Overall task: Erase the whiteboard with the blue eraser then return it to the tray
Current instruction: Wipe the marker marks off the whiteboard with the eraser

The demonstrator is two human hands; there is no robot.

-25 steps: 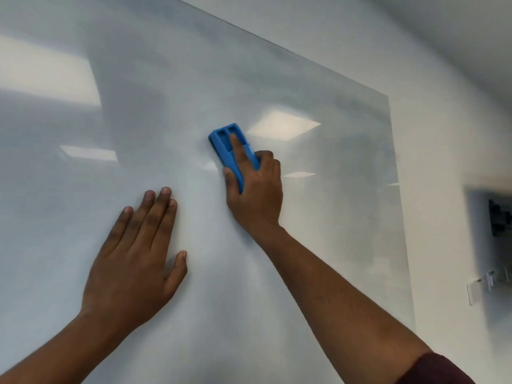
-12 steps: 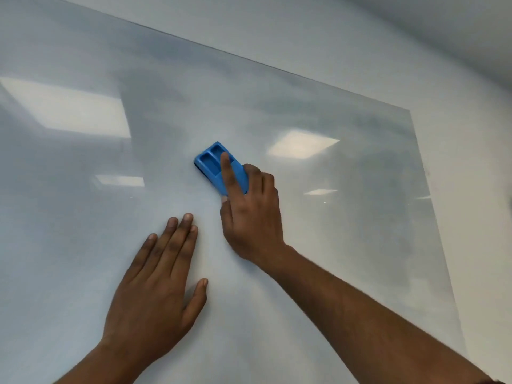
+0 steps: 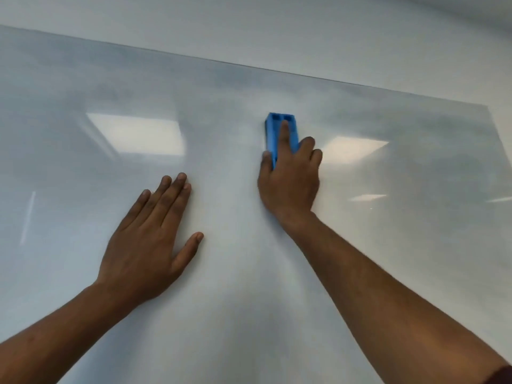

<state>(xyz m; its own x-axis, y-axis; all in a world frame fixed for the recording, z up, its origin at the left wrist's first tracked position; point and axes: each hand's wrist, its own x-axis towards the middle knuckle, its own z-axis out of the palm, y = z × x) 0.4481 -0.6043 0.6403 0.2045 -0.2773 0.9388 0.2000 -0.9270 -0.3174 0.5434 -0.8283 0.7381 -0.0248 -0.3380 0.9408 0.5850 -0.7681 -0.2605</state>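
The blue eraser [image 3: 274,134] lies flat against the glossy whiteboard [image 3: 388,231], standing upright near the upper middle. My right hand [image 3: 291,181] grips it from below, with the index finger stretched along its back and the thumb on its left side. My left hand [image 3: 149,242] rests flat on the board to the lower left, fingers straight and together, thumb spread. Faint grey smears cloud the board's upper part. The tray is out of view.
The board's top edge [image 3: 249,66] runs across the upper frame with a plain white wall [image 3: 277,29] above it. Ceiling lights reflect in the board at left [image 3: 135,133] and right [image 3: 354,148].
My right hand has slid the eraser to the right and turned it from tilted left to upright. The view has swung so the board's top edge lies lower and flatter. My left hand stays flat.
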